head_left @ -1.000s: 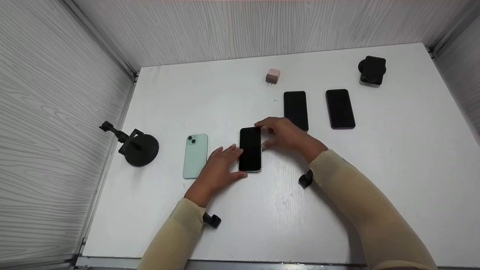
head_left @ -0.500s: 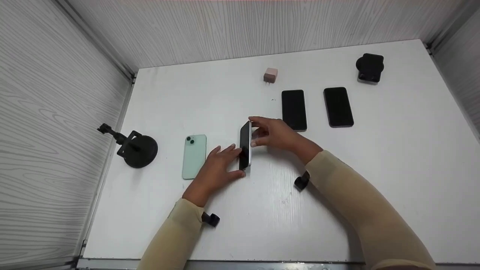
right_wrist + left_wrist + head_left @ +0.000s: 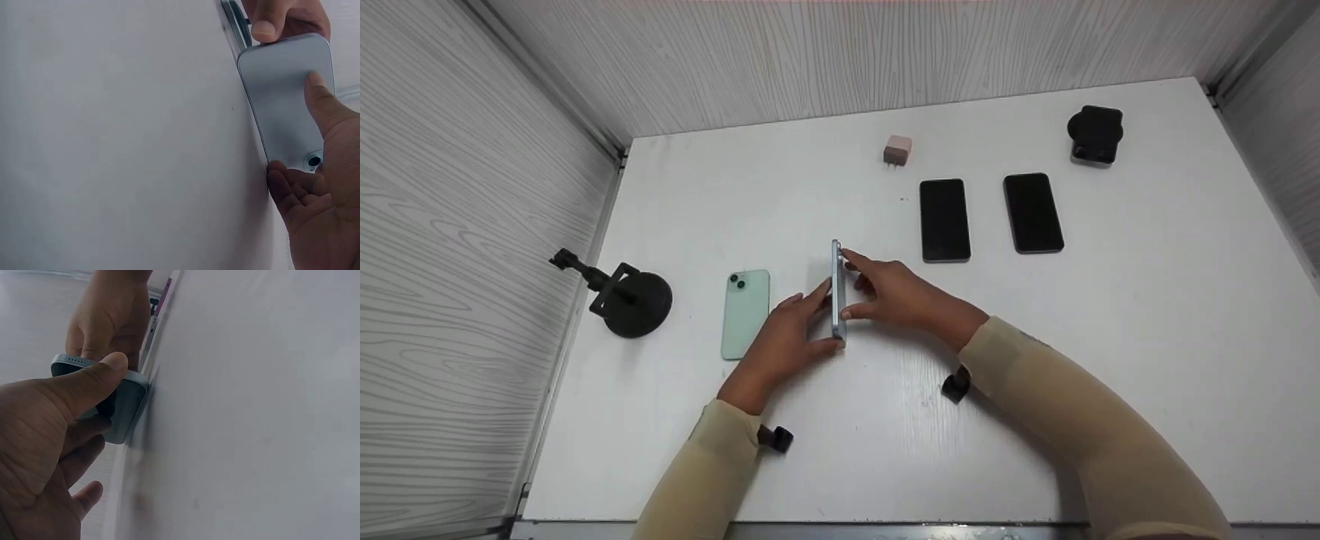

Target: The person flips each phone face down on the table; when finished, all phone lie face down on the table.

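The pale-blue phone (image 3: 275, 107) has just tipped from lying flat, screen up, to standing on its long edge on the surface (image 3: 870, 442), apparently midway through being turned over. The left hand's (image 3: 786, 341) grip clamps its lower end; the right hand's (image 3: 904, 298) clamps its upper end, thumb against the back. No brand, label or writing is legible.

Pale-blue phone (image 3: 281, 95), mint-green phone (image 3: 745, 315), pink charger (image 3: 898, 150) (its front browner), white tabletop (image 3: 720, 202), grey wood-grain walls (image 3: 810, 60)
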The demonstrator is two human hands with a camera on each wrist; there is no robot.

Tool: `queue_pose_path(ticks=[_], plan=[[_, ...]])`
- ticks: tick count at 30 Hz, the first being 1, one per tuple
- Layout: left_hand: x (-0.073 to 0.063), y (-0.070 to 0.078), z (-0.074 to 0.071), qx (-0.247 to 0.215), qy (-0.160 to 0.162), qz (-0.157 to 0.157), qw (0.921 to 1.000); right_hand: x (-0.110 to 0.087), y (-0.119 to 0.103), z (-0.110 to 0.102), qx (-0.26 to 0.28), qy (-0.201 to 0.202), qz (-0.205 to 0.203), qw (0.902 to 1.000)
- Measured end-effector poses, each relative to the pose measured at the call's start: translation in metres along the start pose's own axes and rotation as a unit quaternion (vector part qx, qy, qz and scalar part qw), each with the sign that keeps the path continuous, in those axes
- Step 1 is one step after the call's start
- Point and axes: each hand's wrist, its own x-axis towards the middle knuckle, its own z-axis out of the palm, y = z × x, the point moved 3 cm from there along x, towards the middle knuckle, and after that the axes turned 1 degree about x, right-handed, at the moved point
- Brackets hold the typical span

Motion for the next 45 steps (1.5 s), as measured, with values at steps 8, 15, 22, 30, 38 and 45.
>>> queue_pose_path(ticks=[8, 15, 22, 30, 38, 45], plan=[[-0.002, -0.006, -0.001, -0.018, 0.022, 0.020, 0.9994, -0.010, -0.004, 0.015, -0.084, 0.003, -0.030, 0.9960], [-0.006, -0.009, -0.007, -0.040, 0.030, 0.003, 0.9987, -0.018, -0.003, 0.022, -0.122, 0.009, -0.025, 0.9922], [-0.008, -0.013, -0.010, -0.023, 0.016, -0.020, 0.9994, -0.020, -0.002, 0.022, -0.130, 0.010, -0.015, 0.9914], [-0.011, -0.014, -0.015, -0.012, -0.011, -0.042, 0.9990, -0.022, 0.001, 0.022, -0.120, 0.030, -0.014, 0.9922], [-0.011, -0.013, -0.013, 0.008, -0.034, -0.054, 0.9979, -0.031, 0.006, 0.021, -0.110, 0.030, -0.013, 0.9934], [-0.010, -0.013, -0.010, 0.052, -0.039, -0.085, 0.9942, -0.034, 0.005, 0.021, -0.104, 0.030, 0.002, 0.9941]])
